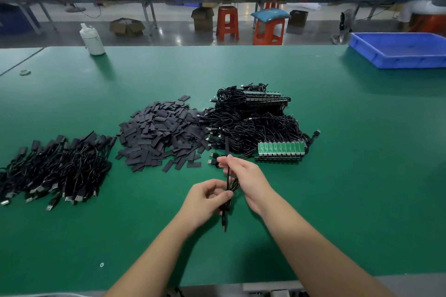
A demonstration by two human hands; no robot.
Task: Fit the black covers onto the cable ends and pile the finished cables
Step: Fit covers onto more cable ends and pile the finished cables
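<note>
Between our two hands [231, 190], one cable [228, 185]: left hand [207, 200] clenched round its lower run, right hand [243, 176] pinching the upper end, where a black cover [227, 146] stood upright. Left of the grip, finished cables [55, 166], a modest pile. Beyond it, loose covers [159, 135], many. Beyond and right, uncovered cables [253, 120], the larger heap; we judged most work outstanding.

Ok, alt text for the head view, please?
Both hands, left hand and right hand, hold one black cable above a green table. Behind lie a heap of black covers, unfinished cables and, left, finished cables.
</note>
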